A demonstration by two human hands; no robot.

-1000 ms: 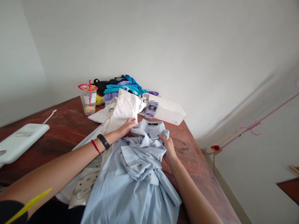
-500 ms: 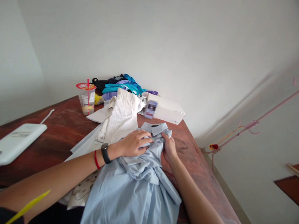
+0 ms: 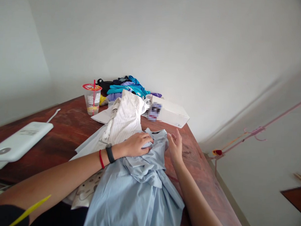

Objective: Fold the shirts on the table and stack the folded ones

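A light blue collared shirt (image 3: pixel 135 198) lies bunched in front of me, its lower part hanging over the near table edge. Curled over the gathered cloth on the shirt's left side is my left hand (image 3: pixel 138 145), gripping a fold; the tips of some fingers are hidden in the fabric. Just right of the collar, my right hand (image 3: pixel 175 147) is raised with fingers apart and nothing in it. Under and beyond the shirt is a white striped garment (image 3: pixel 127 117), and a spotted cloth (image 3: pixel 87 188) shows below my left forearm.
A white power bank (image 3: pixel 23 140) with a cable lies at left on the brown table (image 3: pixel 68 133). A plastic cup (image 3: pixel 93 102) with a red straw stands farther back. Heaped clothes (image 3: pixel 129 89) and a white box (image 3: pixel 170 112) sit near the wall. A pink rack (image 3: pixel 253 131) is at right.
My right hand has let go of the shirt's collar and opened slightly to the right. The collar has dropped flatter. My left hand stays on the cloth; the view has shifted a little.
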